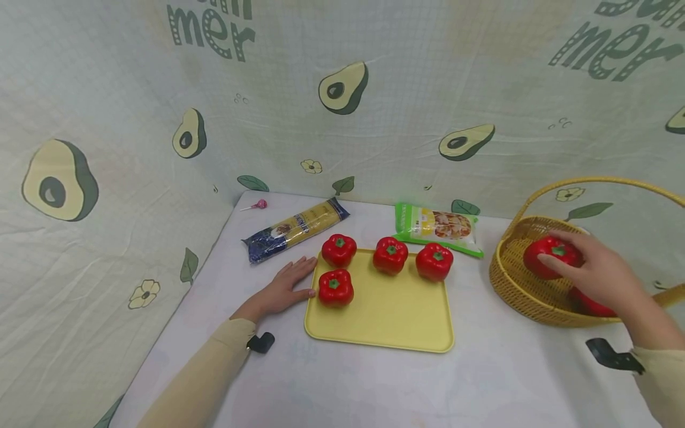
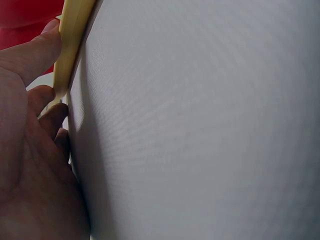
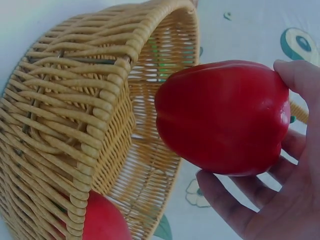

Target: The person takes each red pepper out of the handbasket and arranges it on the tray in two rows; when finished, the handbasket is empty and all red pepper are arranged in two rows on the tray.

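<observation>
My right hand (image 1: 603, 270) grips a red bell pepper (image 1: 551, 257) over the wicker basket (image 1: 505, 279). In the right wrist view the pepper (image 3: 222, 117) sits between thumb and fingers, apart from the basket rim. Another red pepper (image 1: 588, 303) lies inside the basket, partly hidden under my wrist. My left hand (image 1: 283, 288) rests flat on the table, thumb and fingertips at the left edge of a yellow tray (image 1: 396, 315). In the left wrist view, the thumb touches the tray edge (image 2: 75, 35). Several red peppers stand on the tray, one (image 1: 336, 288) near my left thumb.
Behind the tray lie a blue-and-gold packet (image 1: 297, 230) and a green-and-white food packet (image 1: 441, 227). A pink lollipop (image 1: 260, 204) is at the back left. The basket's tall handle (image 1: 605, 179) arches over it. A cloth with avocado prints (image 1: 396, 154) hangs behind.
</observation>
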Action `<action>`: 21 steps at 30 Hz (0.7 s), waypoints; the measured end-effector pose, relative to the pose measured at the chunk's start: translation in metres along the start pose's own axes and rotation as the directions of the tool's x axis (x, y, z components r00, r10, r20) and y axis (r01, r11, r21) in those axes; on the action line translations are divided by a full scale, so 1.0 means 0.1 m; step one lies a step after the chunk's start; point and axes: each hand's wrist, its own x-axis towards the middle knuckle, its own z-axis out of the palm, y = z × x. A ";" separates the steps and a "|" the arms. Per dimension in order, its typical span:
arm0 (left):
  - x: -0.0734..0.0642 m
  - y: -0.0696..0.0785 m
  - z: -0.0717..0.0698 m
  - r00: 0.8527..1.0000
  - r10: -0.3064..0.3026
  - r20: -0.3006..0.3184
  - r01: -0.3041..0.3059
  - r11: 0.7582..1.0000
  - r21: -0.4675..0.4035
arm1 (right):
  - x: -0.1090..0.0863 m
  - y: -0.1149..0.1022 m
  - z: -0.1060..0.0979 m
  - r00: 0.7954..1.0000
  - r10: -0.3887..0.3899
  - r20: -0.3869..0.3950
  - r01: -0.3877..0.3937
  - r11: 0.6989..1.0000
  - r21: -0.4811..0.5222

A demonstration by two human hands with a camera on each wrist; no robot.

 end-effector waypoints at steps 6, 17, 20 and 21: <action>0.00 0.02 0.00 1.000 0.001 -0.004 -0.001 1.000 0.003 | -0.07 -0.06 0.01 1.000 -0.021 -0.005 0.021 1.000 0.012; 0.00 -0.01 0.01 1.000 0.004 -0.007 -0.004 1.000 0.003 | -0.13 -0.16 0.05 0.997 -0.071 -0.029 0.071 0.997 -0.003; 0.00 -0.02 0.01 1.000 0.005 -0.006 -0.005 1.000 0.008 | -0.15 -0.21 0.06 0.996 -0.080 -0.032 0.079 0.997 -0.009; 0.00 -0.02 0.01 1.000 0.005 -0.006 -0.005 1.000 0.010 | -0.16 -0.22 0.06 0.996 -0.082 -0.033 0.082 0.997 -0.009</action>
